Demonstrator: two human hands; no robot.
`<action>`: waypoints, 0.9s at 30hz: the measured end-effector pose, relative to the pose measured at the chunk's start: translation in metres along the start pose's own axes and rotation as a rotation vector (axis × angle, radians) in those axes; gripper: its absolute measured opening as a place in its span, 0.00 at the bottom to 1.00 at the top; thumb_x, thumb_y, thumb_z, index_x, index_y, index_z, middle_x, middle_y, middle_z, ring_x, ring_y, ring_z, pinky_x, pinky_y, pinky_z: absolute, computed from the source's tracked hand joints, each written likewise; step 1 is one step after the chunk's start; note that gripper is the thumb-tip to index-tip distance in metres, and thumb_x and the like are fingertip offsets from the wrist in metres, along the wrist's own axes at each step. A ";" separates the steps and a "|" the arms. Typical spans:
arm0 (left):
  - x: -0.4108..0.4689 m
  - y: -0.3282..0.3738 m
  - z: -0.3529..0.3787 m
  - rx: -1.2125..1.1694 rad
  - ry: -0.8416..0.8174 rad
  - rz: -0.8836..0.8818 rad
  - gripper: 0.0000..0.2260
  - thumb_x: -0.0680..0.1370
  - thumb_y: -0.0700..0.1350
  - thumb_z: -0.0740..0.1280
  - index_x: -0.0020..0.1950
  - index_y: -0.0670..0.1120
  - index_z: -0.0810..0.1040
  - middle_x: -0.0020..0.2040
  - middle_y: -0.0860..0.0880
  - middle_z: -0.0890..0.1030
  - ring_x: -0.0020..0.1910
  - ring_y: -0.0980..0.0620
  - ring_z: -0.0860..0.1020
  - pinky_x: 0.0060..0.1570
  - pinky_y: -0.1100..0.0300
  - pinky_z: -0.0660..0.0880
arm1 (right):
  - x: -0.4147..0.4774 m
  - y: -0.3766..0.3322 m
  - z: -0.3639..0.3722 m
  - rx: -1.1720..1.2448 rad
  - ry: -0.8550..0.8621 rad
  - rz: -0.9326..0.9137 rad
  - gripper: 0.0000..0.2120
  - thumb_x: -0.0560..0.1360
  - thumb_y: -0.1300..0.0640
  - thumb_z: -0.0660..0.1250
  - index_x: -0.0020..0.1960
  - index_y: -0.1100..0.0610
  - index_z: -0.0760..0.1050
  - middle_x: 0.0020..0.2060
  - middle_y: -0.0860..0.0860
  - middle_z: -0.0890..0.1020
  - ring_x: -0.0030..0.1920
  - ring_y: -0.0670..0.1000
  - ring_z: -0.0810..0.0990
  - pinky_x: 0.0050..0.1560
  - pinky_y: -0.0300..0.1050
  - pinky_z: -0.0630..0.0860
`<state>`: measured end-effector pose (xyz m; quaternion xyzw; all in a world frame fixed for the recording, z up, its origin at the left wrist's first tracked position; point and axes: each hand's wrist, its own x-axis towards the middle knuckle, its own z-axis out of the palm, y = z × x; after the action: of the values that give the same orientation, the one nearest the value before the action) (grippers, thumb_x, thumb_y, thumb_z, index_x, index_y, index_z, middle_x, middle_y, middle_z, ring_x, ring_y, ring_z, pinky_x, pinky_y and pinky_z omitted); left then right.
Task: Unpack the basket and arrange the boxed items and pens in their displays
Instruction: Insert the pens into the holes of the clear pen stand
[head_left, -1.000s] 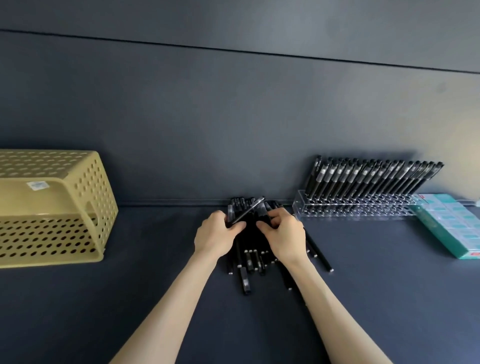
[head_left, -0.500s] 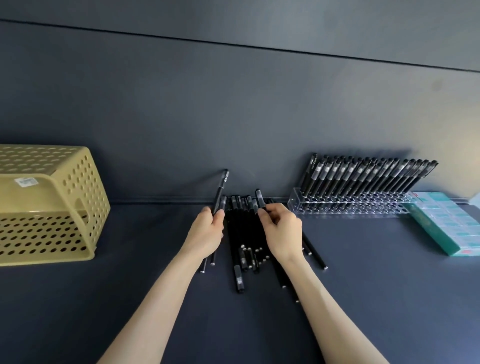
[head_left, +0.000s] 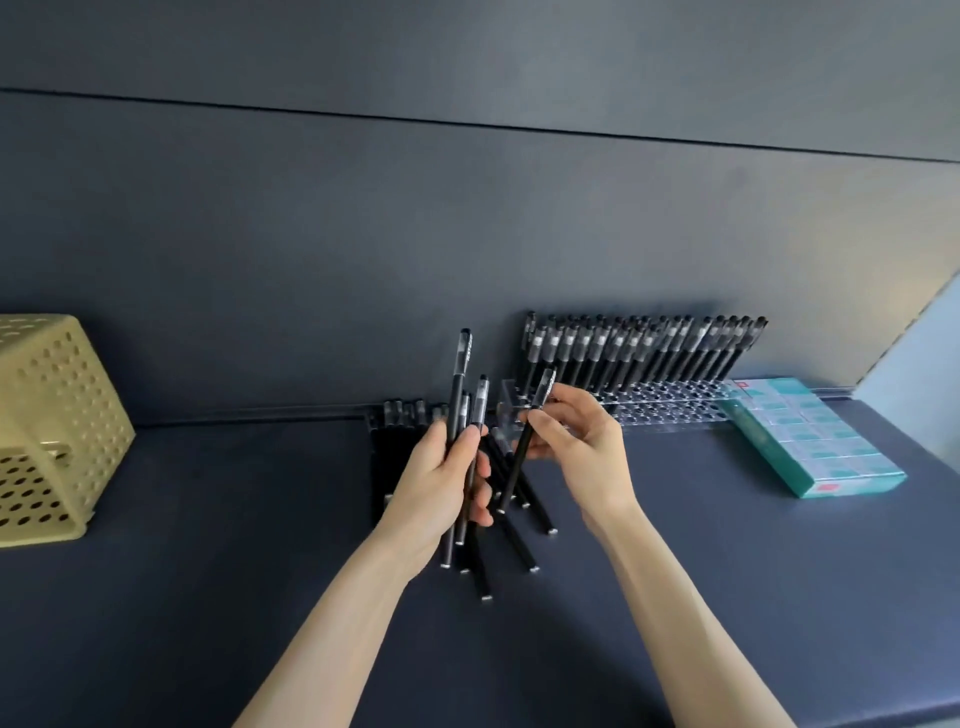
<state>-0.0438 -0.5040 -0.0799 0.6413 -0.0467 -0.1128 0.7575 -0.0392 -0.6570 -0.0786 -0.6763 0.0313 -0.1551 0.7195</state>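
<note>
No writing can be read: the pens carry pale bands of print near their caps, too small to make out, and the teal boxed pack (head_left: 810, 441), lying on the desk (head_left: 208, 545) well to the right of the right grip, shows red marks at its near and far ends that stay illegible. The yellow perforated basket (head_left: 52, 415) lies tipped on its side far to the left of the left grip, cut off by the frame's edge. Below and behind both grips a pile of loose black pens (head_left: 514, 540) lies on the desk, partly hidden by the hands, so its count cannot be told. The clear rack (head_left: 670, 400) stands against the dark wall (head_left: 363, 234) just behind and to the right of the right grip, its left end covered by the fingers; a row of black pens (head_left: 639, 348) leans in it. The left hand (head_left: 441, 483) is raised above the pile, its grip clamped on a small bundle of pens (head_left: 460, 395), three as far as can be told, held nearly upright with caps up. The right hand (head_left: 582, 447), palm turned leftward, pinches a single pen (head_left: 524, 447) near its capped end between thumb and fingertips, the pen slanting down toward the left grip.
</note>
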 end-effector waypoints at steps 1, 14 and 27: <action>0.001 -0.002 0.014 0.010 -0.003 0.003 0.09 0.82 0.48 0.59 0.55 0.43 0.72 0.31 0.53 0.74 0.25 0.55 0.68 0.24 0.62 0.69 | 0.001 -0.002 -0.015 -0.006 -0.007 -0.011 0.17 0.74 0.65 0.68 0.61 0.58 0.71 0.35 0.45 0.82 0.35 0.50 0.82 0.35 0.40 0.78; 0.013 -0.048 0.165 0.157 0.214 0.138 0.09 0.82 0.45 0.58 0.51 0.40 0.73 0.34 0.52 0.74 0.26 0.60 0.67 0.28 0.68 0.67 | 0.034 -0.021 -0.166 -0.123 0.001 -0.169 0.20 0.74 0.66 0.67 0.62 0.51 0.68 0.31 0.53 0.74 0.33 0.50 0.78 0.34 0.45 0.80; 0.034 -0.047 0.182 0.193 0.305 0.371 0.09 0.83 0.47 0.55 0.60 0.46 0.70 0.31 0.58 0.67 0.30 0.60 0.65 0.34 0.70 0.67 | 0.094 -0.034 -0.159 -0.298 0.133 -0.482 0.20 0.75 0.63 0.66 0.59 0.41 0.68 0.44 0.41 0.75 0.40 0.52 0.81 0.41 0.30 0.72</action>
<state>-0.0548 -0.6942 -0.0968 0.7006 -0.0591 0.1309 0.6989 0.0038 -0.8366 -0.0431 -0.7508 -0.0606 -0.3594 0.5509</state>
